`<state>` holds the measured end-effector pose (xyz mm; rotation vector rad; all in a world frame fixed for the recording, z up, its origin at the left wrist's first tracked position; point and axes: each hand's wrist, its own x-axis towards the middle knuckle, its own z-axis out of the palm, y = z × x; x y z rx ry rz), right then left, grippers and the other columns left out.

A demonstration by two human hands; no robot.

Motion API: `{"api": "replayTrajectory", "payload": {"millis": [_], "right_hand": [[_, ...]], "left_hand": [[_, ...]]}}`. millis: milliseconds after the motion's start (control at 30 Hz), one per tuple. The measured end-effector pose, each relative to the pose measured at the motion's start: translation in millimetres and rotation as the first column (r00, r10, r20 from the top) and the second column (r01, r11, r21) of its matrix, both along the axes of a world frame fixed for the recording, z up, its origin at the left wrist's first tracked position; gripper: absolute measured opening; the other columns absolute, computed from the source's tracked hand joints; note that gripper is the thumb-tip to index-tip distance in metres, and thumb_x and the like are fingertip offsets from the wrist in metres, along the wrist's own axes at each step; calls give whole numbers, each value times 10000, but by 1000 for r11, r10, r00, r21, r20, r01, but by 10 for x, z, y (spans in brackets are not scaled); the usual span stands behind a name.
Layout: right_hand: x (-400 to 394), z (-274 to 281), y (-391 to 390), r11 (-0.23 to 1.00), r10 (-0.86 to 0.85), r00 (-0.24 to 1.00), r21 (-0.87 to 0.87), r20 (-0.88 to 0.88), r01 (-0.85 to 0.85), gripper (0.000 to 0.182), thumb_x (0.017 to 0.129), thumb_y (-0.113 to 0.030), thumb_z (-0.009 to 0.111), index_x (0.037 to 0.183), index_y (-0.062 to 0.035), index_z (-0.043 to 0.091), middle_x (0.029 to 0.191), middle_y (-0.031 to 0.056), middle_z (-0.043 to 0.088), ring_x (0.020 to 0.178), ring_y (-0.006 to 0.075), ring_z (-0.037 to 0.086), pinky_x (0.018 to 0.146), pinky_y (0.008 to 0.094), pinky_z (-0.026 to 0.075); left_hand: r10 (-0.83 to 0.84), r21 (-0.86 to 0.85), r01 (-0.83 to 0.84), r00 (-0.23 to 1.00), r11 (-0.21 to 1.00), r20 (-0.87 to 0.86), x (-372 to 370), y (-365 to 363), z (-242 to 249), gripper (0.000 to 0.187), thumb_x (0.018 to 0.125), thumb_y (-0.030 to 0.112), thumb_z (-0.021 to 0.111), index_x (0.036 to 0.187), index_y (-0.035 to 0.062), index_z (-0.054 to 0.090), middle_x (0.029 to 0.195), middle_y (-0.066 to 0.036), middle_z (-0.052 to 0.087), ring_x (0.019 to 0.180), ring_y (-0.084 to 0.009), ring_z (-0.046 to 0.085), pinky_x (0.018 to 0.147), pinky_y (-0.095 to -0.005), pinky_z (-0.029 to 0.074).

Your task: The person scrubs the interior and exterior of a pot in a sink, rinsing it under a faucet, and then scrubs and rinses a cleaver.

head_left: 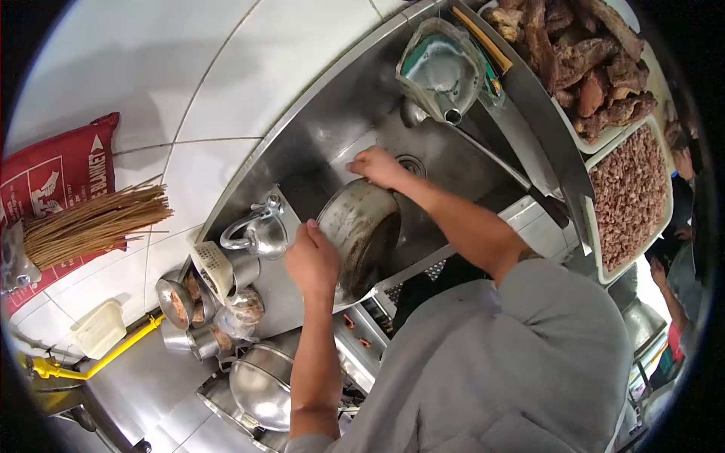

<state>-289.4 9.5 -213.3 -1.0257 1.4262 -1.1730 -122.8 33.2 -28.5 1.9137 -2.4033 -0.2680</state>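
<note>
A worn metal pot point(355, 219) is tipped on its side over the near edge of the stainless steel sink point(325, 136), its stained, darkened base turned toward my body. My left hand point(313, 259) is closed on the pot's left side, the thumb up along the rim. At the pot's far edge is my right hand point(377, 167), its fingers curled at the rim. The inside of the pot faces away from me and is hidden. Just beyond my right hand, the drain point(411, 166) shows in the sink floor.
A faucet point(264, 230) stands left of the sink. A plastic-wrapped container of soapy water point(442, 72) sits at the far side. Trays of cooked meat point(596, 60) and chopped meat point(630, 196) are at right. Steel pots point(260, 385) stand lower left; another person's arm point(668, 294) shows far right.
</note>
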Motion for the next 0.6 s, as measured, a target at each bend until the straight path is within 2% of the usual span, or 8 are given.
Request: {"api": "replayTrajectory", "payload": {"millis": [133, 200, 267, 367, 400, 467, 533, 600], "right_hand": [[327, 1132, -81, 882, 177, 865, -314, -470, -351, 385, 867, -381, 578, 677, -55, 654, 653, 151, 615, 685, 358, 612, 653, 459, 485], [262, 896, -97, 874, 19, 908, -434, -419, -219, 386, 879, -378, 573, 696, -47, 651, 669, 146, 623, 697, 360, 617, 651, 460, 483], [45, 103, -85, 993, 60, 987, -89, -147, -73, 393, 893, -376, 565, 710, -37, 645, 699, 148, 630, 712, 376, 615, 655, 467, 481], [-30, 441, 5, 989, 116, 989, 107, -87, -106, 409, 900, -372, 563, 685, -29, 621, 717, 154, 620, 716, 403, 596, 643, 472, 474], [159, 444, -86, 944, -8, 905, -302, -424, -133, 415, 894, -371, 572, 661, -28, 597, 695, 151, 608, 694, 397, 590, 627, 469, 469], [312, 1084, 6, 894, 115, 864, -327, -490, -305, 421, 897, -354, 574, 637, -23, 569, 664, 155, 589, 666, 395, 582, 613, 470, 460], [223, 906, 41, 890, 59, 898, -384, -435, -244, 397, 895, -339, 569, 649, -29, 587, 672, 166, 597, 671, 384, 590, 618, 466, 465], [-18, 356, 31, 990, 101, 994, 96, 35, -104, 339, 872, -322, 528, 735, -50, 678, 701, 193, 631, 677, 393, 633, 665, 506, 496]], "left_hand": [[-12, -14, 13, 1000, 1000, 2, 9, 10, -9, 359, 980, 313, 427, 812, 49, 602, 718, -241, 629, 702, -465, 606, 613, -546, 446], [15, 6, -15, 1000, 1000, 15, 31, 7, -10, 353, 979, 313, 432, 814, 49, 599, 716, -243, 628, 701, -467, 605, 619, -551, 445], [45, 15, -45, 999, 999, 18, 43, 16, -15, 348, 977, 312, 437, 816, 48, 596, 714, -245, 628, 699, -468, 604, 626, -556, 445], [24, -21, -23, 999, 1000, 45, -41, -39, -66, 341, 980, 304, 437, 817, 47, 590, 708, -245, 627, 691, -469, 603, 630, -565, 442], [19, -9, -18, 999, 1000, 42, -47, -27, -43, 341, 982, 299, 435, 809, 47, 585, 704, -242, 627, 687, -466, 606, 623, -563, 444], [24, 11, -24, 999, 1000, 48, -18, 52, -2, 341, 984, 293, 433, 800, 47, 580, 701, -240, 627, 683, -463, 608, 617, -561, 446], [13, 39, -14, 1000, 999, 18, -20, 43, 37, 341, 987, 289, 427, 798, 46, 574, 701, -238, 628, 678, -459, 612, 610, -553, 452], [3, 21, -3, 1000, 1000, 16, -1, 14, 0, 335, 987, 287, 427, 803, 48, 574, 701, -237, 628, 677, -458, 612, 610, -549, 454]]}}
